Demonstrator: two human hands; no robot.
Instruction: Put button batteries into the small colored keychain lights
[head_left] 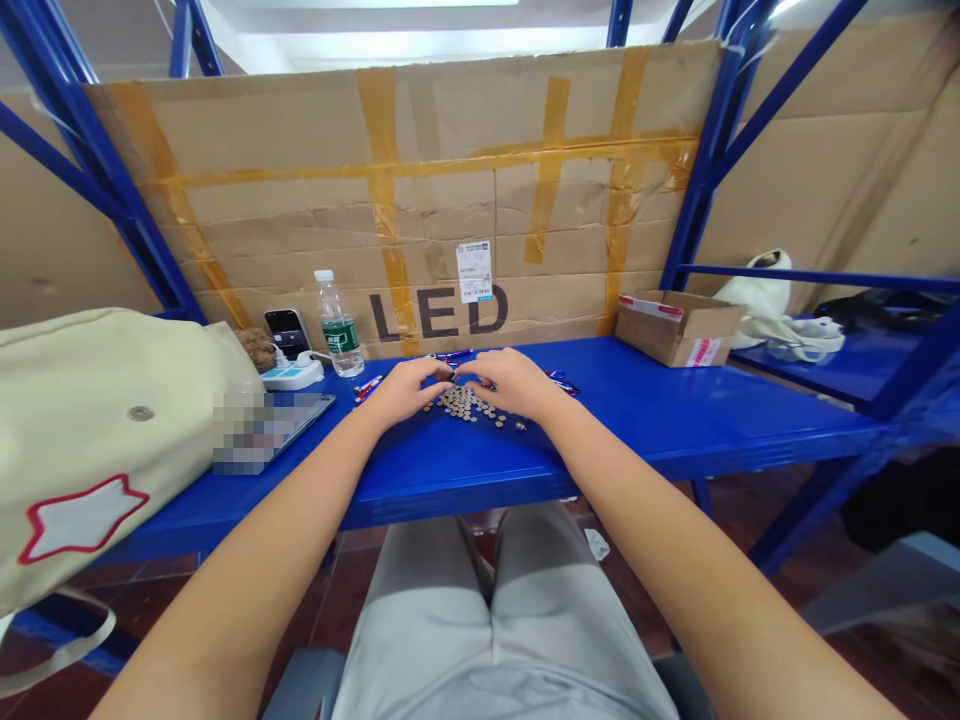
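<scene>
On the blue desk (pixel 660 420), straight ahead and toward its far edge, a heap of small round metal pieces (pixel 466 406), brownish and silvery, spread flat, with a few strays off to its right. Over the heap's left side, left hand (pixel 407 388), palm down, fingers (pixel 433 372) bent and drawn close together, tips pointing toward the other hand. Over the heap's right side, right hand (pixel 508 384), likewise palm down, fingers (pixel 474 371) curled inward, tips almost meeting those of the left just above the heap's far edge. Both sets of fingers nearly closed, resting on or just over the pieces; cannot tell whether any single piece sits pinched between the tips, too small and hidden behind the knuckles. Just beyond and beside the hands, several red and blue pens (pixel 561 381) lying flat on the desk. Further left, a clear water bottle (pixel 339 330) with a green label, upright, just beside a white power strip (pixel 294 375), with a dark phone (pixel 287 332) propped behind the strip. Nearer on the left, a large cream canvas bag (pixel 97 430) bearing a red-outlined star, lying against a flat tablet (pixel 300 412), partly blurred. To the right, well apart from the hands, an open cardboard box (pixel 679 328) at the back of the desk. Along the back, a taped cardboard sheet (pixel 450 200) lettered LED. Below the desk's near edge, both bare forearms stretched forward over a lap in grey trousers.
</scene>
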